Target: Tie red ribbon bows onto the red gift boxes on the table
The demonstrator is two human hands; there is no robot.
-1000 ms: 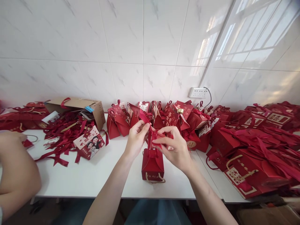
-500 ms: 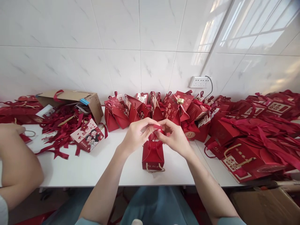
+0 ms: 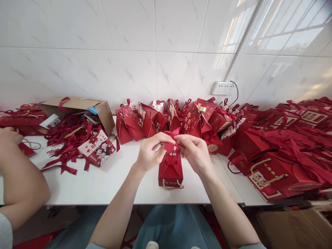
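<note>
A small red gift box (image 3: 170,173) with a gold cord handle stands near the front edge of the white table (image 3: 109,183). Above its top, my left hand (image 3: 151,150) and my right hand (image 3: 195,151) meet, each pinching the red ribbon (image 3: 171,142) that sits on the box. Loops of the ribbon stick up between my fingertips. Both hands are closed on it.
A row of finished red boxes (image 3: 166,117) lines the wall. Flat red bags and ribbons (image 3: 280,152) pile up at the right. A cardboard carton (image 3: 85,109), loose ribbons (image 3: 67,145) and a printed box (image 3: 98,149) lie left. Another person's arm (image 3: 18,173) rests at the far left.
My hands have kept working the ribbon over the box; its loops now stand up between my fingers. The view has dropped slightly. The other person's hand has shifted a little left.
</note>
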